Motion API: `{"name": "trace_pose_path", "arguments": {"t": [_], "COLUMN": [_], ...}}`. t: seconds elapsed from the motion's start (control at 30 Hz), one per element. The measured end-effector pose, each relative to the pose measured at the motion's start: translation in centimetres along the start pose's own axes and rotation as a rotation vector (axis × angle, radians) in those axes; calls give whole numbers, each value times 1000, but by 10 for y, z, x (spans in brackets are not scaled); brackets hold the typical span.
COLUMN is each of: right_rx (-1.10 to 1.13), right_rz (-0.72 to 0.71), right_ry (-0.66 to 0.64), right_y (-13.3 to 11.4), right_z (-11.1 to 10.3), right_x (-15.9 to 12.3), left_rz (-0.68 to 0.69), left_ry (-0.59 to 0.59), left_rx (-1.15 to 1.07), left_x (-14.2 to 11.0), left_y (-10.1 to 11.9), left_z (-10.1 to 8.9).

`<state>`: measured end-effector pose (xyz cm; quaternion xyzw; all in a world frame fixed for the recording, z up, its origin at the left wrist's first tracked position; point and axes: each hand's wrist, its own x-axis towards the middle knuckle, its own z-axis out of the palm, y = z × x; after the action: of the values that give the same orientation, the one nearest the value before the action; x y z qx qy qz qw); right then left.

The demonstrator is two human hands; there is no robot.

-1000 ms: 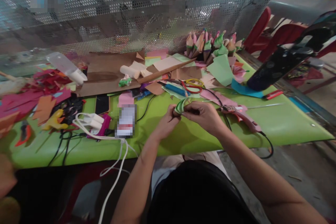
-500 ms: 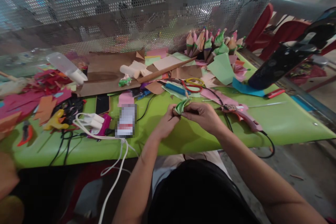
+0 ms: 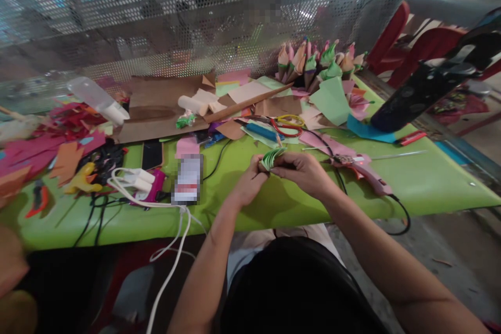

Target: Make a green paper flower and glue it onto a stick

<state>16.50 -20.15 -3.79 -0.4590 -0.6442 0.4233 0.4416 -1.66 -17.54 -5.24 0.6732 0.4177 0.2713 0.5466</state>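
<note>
Between my hands is a green paper ice cream cone (image 3: 271, 158) with layered, swirled folds, held above the green tabletop. My left hand (image 3: 251, 180) is closed around its lower left part, which the fingers hide. On the other side my right hand (image 3: 301, 171) pinches the folds at the lower right edge. Just beyond the cone lie a blue pen-like tool (image 3: 260, 131) and red-handled scissors (image 3: 285, 129). A pink glue gun (image 3: 366, 169) rests to the right of my right hand.
Several finished paper cones (image 3: 313, 62) stand at the back by the perforated metal screen (image 3: 156, 21). A phone (image 3: 188, 180), white chargers (image 3: 139, 180) and cables lie to the left. A dark bottle (image 3: 410, 96) stands at the right. Paper scraps (image 3: 331, 102) cover the back.
Almost nothing differs. Both hands keep their hold on the paper cone, and its green folds have tilted slightly to the right.
</note>
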Motion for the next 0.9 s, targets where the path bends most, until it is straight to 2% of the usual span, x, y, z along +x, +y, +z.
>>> {"name": "trace_pose_path", "arguments": {"t": [0.33,0.63,0.9], "right_rx": [-30,-204,-92], "right_rz": [9,-89,-84], "right_ry": [20,202,340], "right_y": [2,-5,7], "right_z": [-1,1,7], "right_x": [-2,-9,-13], "left_rz": [13,-5,9], "left_ry": [10,12,103], "left_rx": [-18,-125,-256], "left_x": [0,-3,0], "left_y": [-4,0,-8], "left_z": [-1,-2,-6]}}
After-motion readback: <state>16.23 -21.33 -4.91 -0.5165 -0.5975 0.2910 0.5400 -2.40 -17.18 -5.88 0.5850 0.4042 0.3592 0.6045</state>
